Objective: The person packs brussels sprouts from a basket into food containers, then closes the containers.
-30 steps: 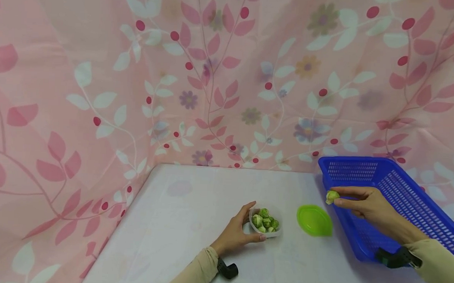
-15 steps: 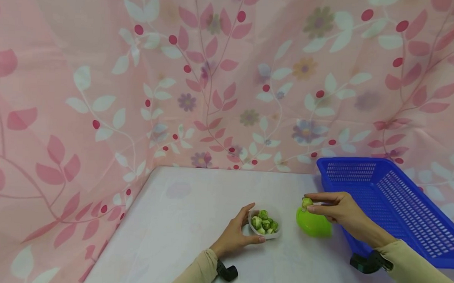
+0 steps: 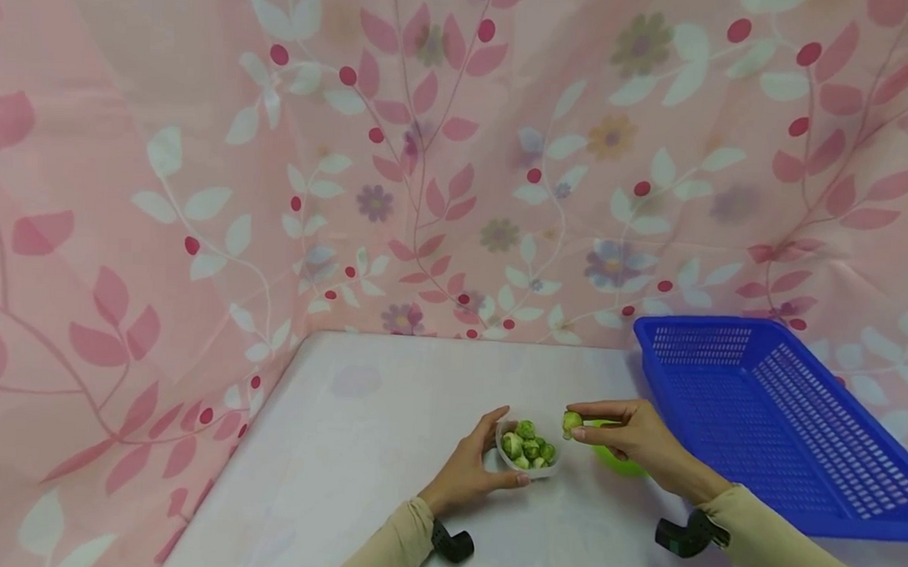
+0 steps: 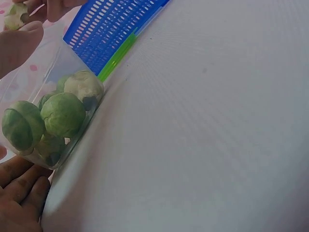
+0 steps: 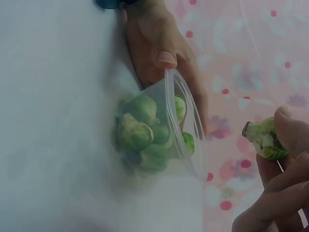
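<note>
A small clear plastic container (image 3: 543,473) stands on the white-covered table with several Brussels sprouts (image 3: 531,449) inside. My left hand (image 3: 464,470) holds it from the left, fingers along the far side and thumb at the near rim. Between thumb and fingertips, my right hand (image 3: 647,447) pinches one more Brussels sprout (image 3: 572,424), just right of the container and apart from it. In the right wrist view this held sprout (image 5: 265,139) shows its cut stem end toward the container.
A bright green lid (image 3: 622,466) lies on the table, partly hidden behind my right hand. At the right stands a large blue perforated basket (image 3: 801,437). Pink floral cloth (image 3: 427,191) hangs behind and to the left of the table.
My right hand has carried the pinched sprout leftward from over the blue basket's edge, past the green lid, to beside the container. My left hand stays on the container.
</note>
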`<state>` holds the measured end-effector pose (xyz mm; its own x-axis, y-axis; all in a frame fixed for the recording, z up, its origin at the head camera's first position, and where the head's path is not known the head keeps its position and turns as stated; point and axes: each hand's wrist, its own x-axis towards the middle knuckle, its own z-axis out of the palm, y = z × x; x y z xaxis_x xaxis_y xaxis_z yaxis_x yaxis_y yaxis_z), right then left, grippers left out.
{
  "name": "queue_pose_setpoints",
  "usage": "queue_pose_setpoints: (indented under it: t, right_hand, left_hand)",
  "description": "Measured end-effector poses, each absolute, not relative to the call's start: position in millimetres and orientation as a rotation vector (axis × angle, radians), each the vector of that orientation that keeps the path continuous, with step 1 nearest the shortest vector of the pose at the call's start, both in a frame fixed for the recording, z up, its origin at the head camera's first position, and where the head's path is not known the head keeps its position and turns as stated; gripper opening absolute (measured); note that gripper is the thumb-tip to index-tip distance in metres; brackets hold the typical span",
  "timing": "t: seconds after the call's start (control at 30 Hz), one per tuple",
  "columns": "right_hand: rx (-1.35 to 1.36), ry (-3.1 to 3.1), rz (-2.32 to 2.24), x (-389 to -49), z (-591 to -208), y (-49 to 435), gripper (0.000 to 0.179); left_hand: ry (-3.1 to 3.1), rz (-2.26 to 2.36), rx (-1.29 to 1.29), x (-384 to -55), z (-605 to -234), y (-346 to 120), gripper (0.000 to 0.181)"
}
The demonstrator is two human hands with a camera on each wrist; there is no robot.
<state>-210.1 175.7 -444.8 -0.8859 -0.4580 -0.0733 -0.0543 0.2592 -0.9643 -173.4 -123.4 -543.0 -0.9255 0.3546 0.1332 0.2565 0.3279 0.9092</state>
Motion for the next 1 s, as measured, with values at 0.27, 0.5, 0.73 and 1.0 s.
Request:
queue_pose_setpoints:
  t: [0.27, 0.5, 0.73, 1.0]
  right_hand:
    - [-0.436, 2.18, -1.701, -214, -460, 153, 0.049]
    - [-0.524, 2.322, -1.61, -216, -467, 143, 0.044]
    - [-0.477, 2.367, -1.591, -222, -479, 135, 0.046]
    - [-0.517, 2.415, -1.575, -222, -484, 133, 0.044]
  left_hand:
    - [2.469, 1.682, 0.559, -173, -541, -124, 0.103]
    - [2.471, 1.67, 0.55, -171, -544, -124, 0.102]
    - [2.482, 1.66, 0.553, -171, -542, -124, 0.103]
    - [2.479, 1.665, 0.558, -172, -539, -124, 0.103]
